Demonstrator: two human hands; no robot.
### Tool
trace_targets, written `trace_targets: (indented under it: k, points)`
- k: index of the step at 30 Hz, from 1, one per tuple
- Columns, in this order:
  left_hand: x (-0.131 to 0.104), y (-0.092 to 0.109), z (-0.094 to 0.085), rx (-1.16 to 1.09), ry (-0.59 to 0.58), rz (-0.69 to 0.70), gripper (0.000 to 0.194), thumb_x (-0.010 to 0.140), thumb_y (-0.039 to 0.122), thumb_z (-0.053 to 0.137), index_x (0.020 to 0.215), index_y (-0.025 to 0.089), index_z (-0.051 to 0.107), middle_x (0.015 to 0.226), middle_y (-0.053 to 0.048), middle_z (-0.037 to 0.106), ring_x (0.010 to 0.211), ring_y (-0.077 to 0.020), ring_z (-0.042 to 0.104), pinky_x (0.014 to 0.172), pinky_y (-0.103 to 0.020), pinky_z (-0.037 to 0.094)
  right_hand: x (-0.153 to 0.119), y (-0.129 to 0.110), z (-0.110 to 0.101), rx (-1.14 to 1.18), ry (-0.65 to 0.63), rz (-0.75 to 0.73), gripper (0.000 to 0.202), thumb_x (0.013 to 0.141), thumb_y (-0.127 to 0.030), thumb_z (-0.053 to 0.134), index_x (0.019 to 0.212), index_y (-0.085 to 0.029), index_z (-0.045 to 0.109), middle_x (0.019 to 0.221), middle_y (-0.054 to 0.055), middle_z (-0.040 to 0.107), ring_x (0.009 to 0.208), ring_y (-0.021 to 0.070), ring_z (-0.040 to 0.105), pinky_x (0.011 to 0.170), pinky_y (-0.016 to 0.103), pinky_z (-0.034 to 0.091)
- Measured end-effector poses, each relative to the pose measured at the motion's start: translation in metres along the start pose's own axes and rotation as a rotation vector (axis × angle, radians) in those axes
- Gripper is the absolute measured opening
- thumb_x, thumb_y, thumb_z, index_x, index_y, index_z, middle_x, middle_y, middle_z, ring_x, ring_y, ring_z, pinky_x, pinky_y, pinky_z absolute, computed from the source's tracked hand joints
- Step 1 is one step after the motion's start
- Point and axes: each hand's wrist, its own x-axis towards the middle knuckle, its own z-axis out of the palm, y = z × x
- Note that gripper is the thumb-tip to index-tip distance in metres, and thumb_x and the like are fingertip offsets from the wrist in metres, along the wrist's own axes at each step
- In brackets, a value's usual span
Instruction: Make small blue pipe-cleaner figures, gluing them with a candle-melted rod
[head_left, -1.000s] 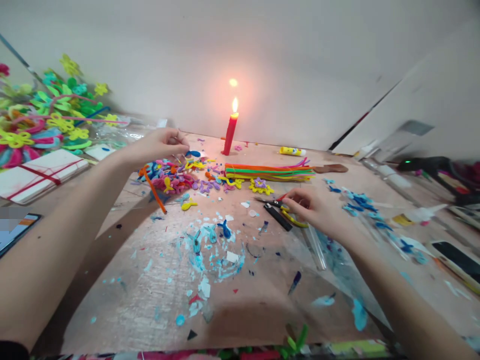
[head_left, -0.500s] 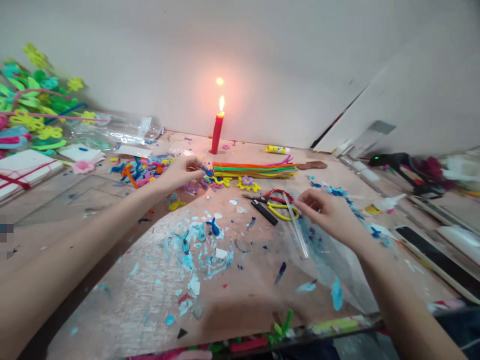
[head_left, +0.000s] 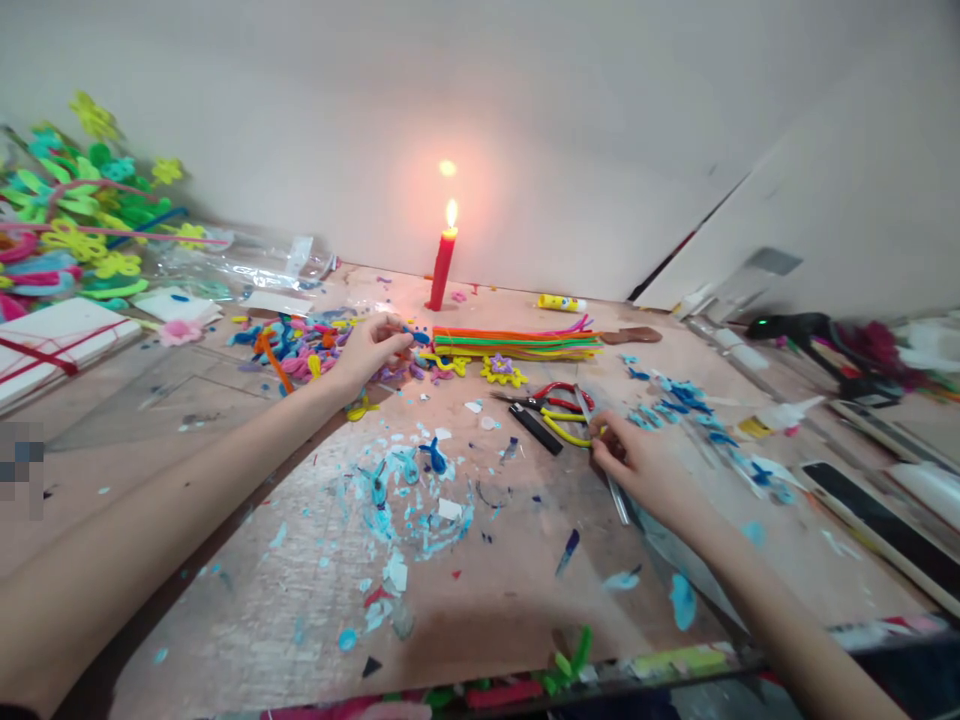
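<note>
My left hand (head_left: 379, 348) is over the far left of the worktop, thumb and fingers pinched on a small blue fuzzy piece (head_left: 417, 337). Its tips are by the left end of a bundle of coloured pipe cleaners (head_left: 517, 343). My right hand (head_left: 628, 455) has its fingers curled over the middle of a translucent glue stick (head_left: 618, 502), whose two ends show past the hand. Touching or close by are scissors (head_left: 566, 400) with red and yellow handles and a black flat bar (head_left: 535, 429). Yellow and purple fuzzy flowers (head_left: 502, 370) lie before the bundle.
A lit red candle (head_left: 442, 270) stands upright by the wall. Mixed fuzzy scraps (head_left: 292, 345) lie left, blue pieces (head_left: 679, 395) right. Blue flecks and several bits (head_left: 409, 465) cover the near middle. A glue bottle (head_left: 776, 417) and a phone-like black slab (head_left: 862, 510) sit at right.
My right hand has come down and nearer, from beside the glue stick onto its middle. My left hand stays by the bundle with the blue piece. The view has shifted slightly.
</note>
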Motion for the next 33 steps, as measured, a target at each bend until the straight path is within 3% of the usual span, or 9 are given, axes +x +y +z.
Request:
trace_targets:
  k: [5,11,15,19,23,26,31,33]
  points:
    - [-0.003,0.001,0.000,0.002,-0.011,0.014,0.023,0.067,0.029,0.072,0.080,0.018,0.056,0.065,0.003,0.063,0.050,-0.0093,0.058,0.049,-0.022,0.047,-0.002,0.006,-0.002,0.008,0.046,-0.010,0.017,0.086,-0.023,0.045,0.093,-0.020,0.061,0.071,0.003,0.063,0.062,0.0195,0.058,0.059,0.030,0.039]
    - [-0.002,0.000,0.000,0.015,-0.019,0.023,0.020,0.068,0.024,0.072,0.076,0.018,0.055,0.060,0.004,0.060,0.043,-0.0082,0.054,0.040,-0.018,0.038,-0.004,0.006,-0.016,0.111,0.285,0.036,0.025,0.088,-0.027,0.047,0.096,-0.021,0.069,0.073,0.003,0.065,0.057,0.0177,0.053,0.058,0.031,0.038]
    - [0.001,-0.004,0.000,0.005,-0.041,0.023,0.023,0.068,0.026,0.071,0.079,0.017,0.054,0.058,0.003,0.060,0.043,-0.0106,0.059,0.039,-0.018,0.039,0.004,0.013,-0.019,0.588,0.506,0.134,0.016,0.077,-0.028,0.060,0.085,-0.021,0.073,0.070,0.002,0.063,0.058,0.0154,0.051,0.056,0.029,0.037]
    - [0.001,-0.006,0.000,0.000,-0.048,0.034,0.024,0.067,0.027,0.072,0.079,0.016,0.054,0.056,0.004,0.059,0.042,-0.0100,0.059,0.039,-0.017,0.038,0.017,0.028,-0.026,1.062,0.611,0.228,0.012,0.067,-0.031,0.067,0.076,-0.024,0.067,0.063,-0.001,0.058,0.057,0.0133,0.052,0.051,0.026,0.039]
    - [0.000,-0.006,0.000,-0.008,-0.049,0.037,0.023,0.068,0.027,0.072,0.079,0.016,0.055,0.058,0.003,0.061,0.047,-0.0123,0.063,0.040,-0.017,0.038,0.026,0.035,-0.042,1.262,0.696,0.223,0.038,0.046,-0.026,0.087,0.077,-0.025,0.065,0.077,-0.001,0.066,0.070,0.0122,0.062,0.059,0.021,0.048]
    - [0.001,-0.006,0.000,-0.010,-0.032,0.036,0.019,0.069,0.024,0.071,0.079,0.015,0.057,0.060,0.002,0.063,0.049,-0.0119,0.064,0.042,-0.017,0.040,0.036,0.030,-0.055,1.358,0.716,0.218,0.043,0.043,-0.031,0.094,0.073,-0.023,0.064,0.076,0.000,0.067,0.070,0.0114,0.062,0.058,0.019,0.048]
    - [0.004,-0.006,0.000,-0.012,-0.006,0.015,0.017,0.068,0.020,0.071,0.077,0.014,0.057,0.058,0.001,0.064,0.046,-0.0095,0.061,0.044,-0.017,0.042,0.068,0.006,-0.066,1.492,0.631,0.100,0.048,0.054,-0.063,0.083,0.066,-0.021,0.064,0.064,0.003,0.063,0.062,0.0129,0.060,0.053,0.022,0.047]
    - [0.003,-0.006,0.000,-0.021,-0.008,0.009,0.020,0.067,0.020,0.072,0.079,0.015,0.057,0.059,0.002,0.065,0.048,-0.0102,0.062,0.044,-0.017,0.043,0.085,-0.008,-0.066,1.490,0.565,0.030,0.049,0.062,-0.067,0.076,0.070,-0.020,0.067,0.069,0.006,0.067,0.065,0.0147,0.062,0.052,0.023,0.047]
